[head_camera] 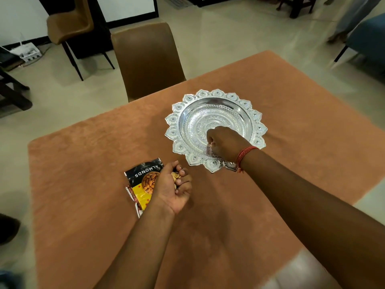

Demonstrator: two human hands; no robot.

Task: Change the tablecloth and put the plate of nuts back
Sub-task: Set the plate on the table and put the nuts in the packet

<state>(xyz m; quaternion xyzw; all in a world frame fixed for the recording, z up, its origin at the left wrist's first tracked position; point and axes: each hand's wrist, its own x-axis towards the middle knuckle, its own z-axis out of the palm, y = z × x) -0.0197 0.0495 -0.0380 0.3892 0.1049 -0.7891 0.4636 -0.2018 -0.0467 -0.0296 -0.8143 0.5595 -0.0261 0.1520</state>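
Observation:
An orange-brown tablecloth [87,184] covers the table. On it stands an ornate silver plate [216,105] with a petal-shaped rim, its visible bottom bare. My right hand [224,142] reaches into the plate with its fingers curled downward; whether it holds nuts is hidden. My left hand [173,188] is cupped palm-up nearer to me and holds several pale nuts [177,178]. Under that hand lie almond packets [143,180], the top one black and yellow, with another beneath it.
A brown chair [148,59] is tucked at the table's far side. A second brown chair [70,24] stands further back left. A blue seat [366,42] is at the far right. The floor is pale tile.

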